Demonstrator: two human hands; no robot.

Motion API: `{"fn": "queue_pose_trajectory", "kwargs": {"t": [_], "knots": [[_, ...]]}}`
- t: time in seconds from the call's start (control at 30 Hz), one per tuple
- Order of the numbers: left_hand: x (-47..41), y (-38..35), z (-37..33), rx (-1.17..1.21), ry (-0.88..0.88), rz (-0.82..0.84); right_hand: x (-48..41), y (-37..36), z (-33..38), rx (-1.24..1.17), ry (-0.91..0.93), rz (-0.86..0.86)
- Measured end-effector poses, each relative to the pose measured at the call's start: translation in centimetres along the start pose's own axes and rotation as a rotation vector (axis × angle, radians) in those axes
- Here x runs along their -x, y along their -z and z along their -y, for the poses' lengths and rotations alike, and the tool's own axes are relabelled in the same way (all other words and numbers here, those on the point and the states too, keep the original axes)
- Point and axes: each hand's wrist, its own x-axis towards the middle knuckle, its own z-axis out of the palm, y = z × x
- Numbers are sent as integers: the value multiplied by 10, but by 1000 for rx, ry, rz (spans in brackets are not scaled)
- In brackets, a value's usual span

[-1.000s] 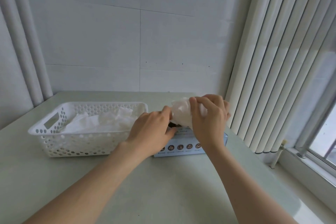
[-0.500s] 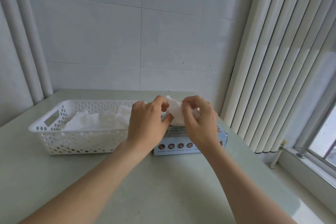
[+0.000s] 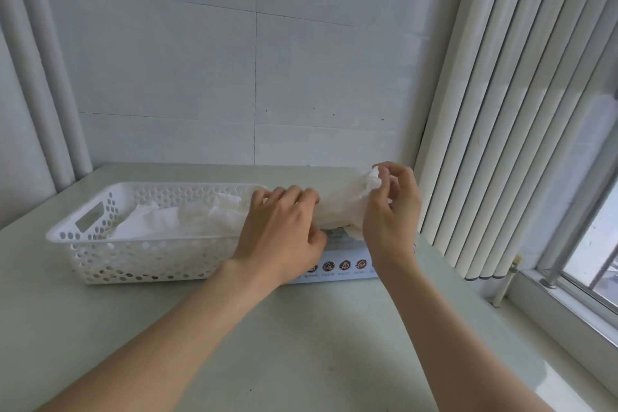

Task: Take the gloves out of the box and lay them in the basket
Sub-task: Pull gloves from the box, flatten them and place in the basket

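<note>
A thin white glove (image 3: 341, 207) was drawn out taut just right of the basket (image 3: 140, 240), over the box (image 3: 344, 266) beside it. The left hand (image 3: 284, 231) gripped one end with curled fingers at the basket's right rim; the right hand (image 3: 391, 211) pinched the crumpled other end. Judging by this, it was being spread for laying, and next needed carrying left over that rim. The basket held a loose heap of white gloves (image 3: 174, 217); the box's contents were hidden.
</note>
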Motion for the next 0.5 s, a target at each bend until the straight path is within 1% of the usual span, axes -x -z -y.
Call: {"fn": "queue_pose_trajectory", "kwargs": {"t": [0.07, 0.13, 0.23, 0.3, 0.4, 0.5], "knots": [[0, 0, -5, 87, -115, 14, 0, 1, -1, -4, -2, -3], [3, -4, -8, 74, -201, 106, -1, 1, 0, -5, 20, -26], [9, -13, -11, -53, -190, 262, -2, 4, 6, -14, 91, -93], [12, -16, -11, -107, -186, 329, -1, 8, 13, -36, 143, -163], [12, -17, -10, -118, -194, 351, 2, 12, 25, -17, 226, -239], [13, -18, -12, -105, -162, 370, 4, 13, 37, 65, 407, -286]]}}
